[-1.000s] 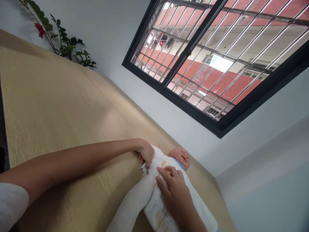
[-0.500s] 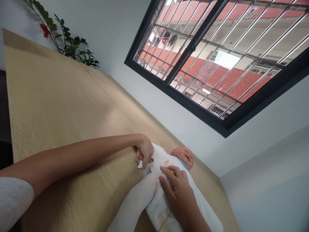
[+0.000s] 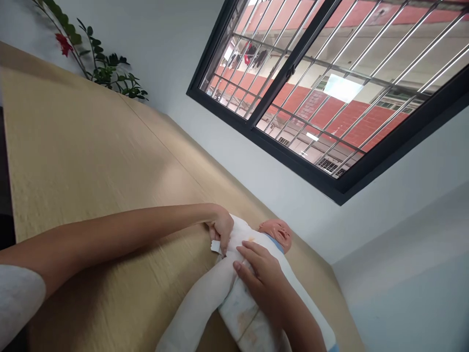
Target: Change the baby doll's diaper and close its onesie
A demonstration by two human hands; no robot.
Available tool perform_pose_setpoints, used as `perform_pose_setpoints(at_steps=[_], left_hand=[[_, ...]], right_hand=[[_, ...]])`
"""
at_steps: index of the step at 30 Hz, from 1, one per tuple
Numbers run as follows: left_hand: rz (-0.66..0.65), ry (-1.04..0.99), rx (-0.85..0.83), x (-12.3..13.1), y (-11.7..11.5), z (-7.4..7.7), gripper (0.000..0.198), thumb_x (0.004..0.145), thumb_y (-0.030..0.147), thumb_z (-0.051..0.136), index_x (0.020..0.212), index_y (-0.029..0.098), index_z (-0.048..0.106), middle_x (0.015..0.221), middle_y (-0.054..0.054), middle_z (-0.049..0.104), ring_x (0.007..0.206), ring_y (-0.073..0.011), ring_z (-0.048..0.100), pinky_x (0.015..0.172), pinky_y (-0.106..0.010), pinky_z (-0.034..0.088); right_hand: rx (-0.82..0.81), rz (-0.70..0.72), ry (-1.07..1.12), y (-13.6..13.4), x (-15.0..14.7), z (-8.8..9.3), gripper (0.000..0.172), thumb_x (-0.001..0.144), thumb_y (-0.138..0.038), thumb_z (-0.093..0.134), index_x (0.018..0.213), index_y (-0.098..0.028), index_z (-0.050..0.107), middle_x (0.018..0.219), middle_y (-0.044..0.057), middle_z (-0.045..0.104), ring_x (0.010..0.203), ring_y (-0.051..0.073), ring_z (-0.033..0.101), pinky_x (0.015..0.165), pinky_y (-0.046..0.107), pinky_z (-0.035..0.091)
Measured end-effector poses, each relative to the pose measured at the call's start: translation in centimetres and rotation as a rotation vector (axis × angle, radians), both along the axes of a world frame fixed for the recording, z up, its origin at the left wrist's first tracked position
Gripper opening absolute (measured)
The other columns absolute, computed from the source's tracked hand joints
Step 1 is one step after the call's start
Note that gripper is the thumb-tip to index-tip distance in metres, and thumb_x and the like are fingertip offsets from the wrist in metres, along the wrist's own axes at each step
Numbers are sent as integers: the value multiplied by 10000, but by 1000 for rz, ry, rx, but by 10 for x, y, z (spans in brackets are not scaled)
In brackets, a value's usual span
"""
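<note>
A baby doll [image 3: 200, 298] with a white cloth body lies on its back on the table, its head turned toward the wall. A white diaper [image 3: 244, 315] with faint coloured prints lies between its legs and over its lower belly. My left hand [image 3: 221, 227] is at the doll's hip, fingers curled and closed on the diaper's side edge. Just below those fingers a small white diaper tab [image 3: 215, 246] sticks out. Flat on the front of the diaper rests my right hand [image 3: 258, 271], fingers stretched out. My palm hides part of the diaper.
The wooden table [image 3: 91, 161] runs along the wall, with a seam across it. Above it is a dark-framed window [image 3: 252, 124] with metal bars. A green plant [image 3: 110, 73] with a red flower stands past the table's far edge.
My right hand has slid slightly up and left over the diaper. My left fingers have turned downward and pressed in at the hip, and the white tab shows more clearly. The view has shifted slightly.
</note>
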State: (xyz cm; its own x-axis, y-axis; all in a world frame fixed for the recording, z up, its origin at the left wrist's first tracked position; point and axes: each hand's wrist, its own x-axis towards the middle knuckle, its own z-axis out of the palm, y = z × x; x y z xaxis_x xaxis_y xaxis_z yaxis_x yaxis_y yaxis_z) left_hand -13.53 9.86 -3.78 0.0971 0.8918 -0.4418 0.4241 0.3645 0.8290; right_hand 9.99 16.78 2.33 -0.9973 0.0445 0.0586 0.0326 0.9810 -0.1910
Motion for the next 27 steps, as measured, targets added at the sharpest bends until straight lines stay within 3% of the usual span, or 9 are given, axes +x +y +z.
perform_pose_setpoints(at_steps=[2,5,8,11,13,17,24,27], left_hand=[[24,53,-44,4,4,-3,380,302,248,921,504,145,616,546,-45,592,496,-175,555,409,-251,478],[63,89,-65,4,2,-3,334,369,246,900,499,144,609,476,-19,523,408,-120,450,341,-180,345],[64,35,-82,0,-7,4,237,498,269,839,619,162,665,610,-51,627,532,-170,586,432,-210,455],[41,-31,-126,-7,-15,11,178,593,271,772,719,174,691,751,-76,691,689,-204,671,563,-249,542],[36,-50,-160,-11,-18,14,168,609,254,758,734,164,691,766,-89,697,705,-210,680,582,-257,553],[73,-46,-194,-16,-19,15,145,600,210,755,693,144,665,730,-102,688,677,-209,672,574,-259,552],[112,15,-237,-16,-21,22,79,590,148,735,611,123,662,691,-126,677,635,-217,660,522,-256,537],[148,20,-166,-15,-22,29,93,581,142,749,618,113,669,687,-136,676,619,-233,659,496,-264,532]], right_hand=[[5,6,-37,-2,-3,4,424,984,-444,468,1330,-243,608,1464,38,481,1401,245,356,1159,440,263],[8,-10,-137,-9,-11,10,429,984,-475,454,1348,-288,585,1488,22,456,1431,265,305,1163,495,226],[6,19,-184,-17,-19,12,366,999,-465,445,1322,-359,581,1467,-15,483,1430,287,298,1155,576,159],[48,49,-159,-21,-21,8,289,1027,-426,405,1140,-356,662,1348,-47,586,1400,297,337,1128,600,155],[77,40,-137,-21,-20,5,326,1040,-412,374,1017,-318,685,1260,-47,635,1384,294,356,1115,579,177],[106,28,-120,-18,-17,1,365,1044,-409,361,948,-279,688,1144,-21,679,1309,271,431,1098,532,206],[127,29,-114,-14,-17,6,463,1031,-421,368,712,-197,618,914,18,693,1112,237,539,1039,434,291],[109,50,-129,-12,-15,5,463,1031,-416,371,699,-195,606,886,12,690,1093,227,544,1045,432,290]])
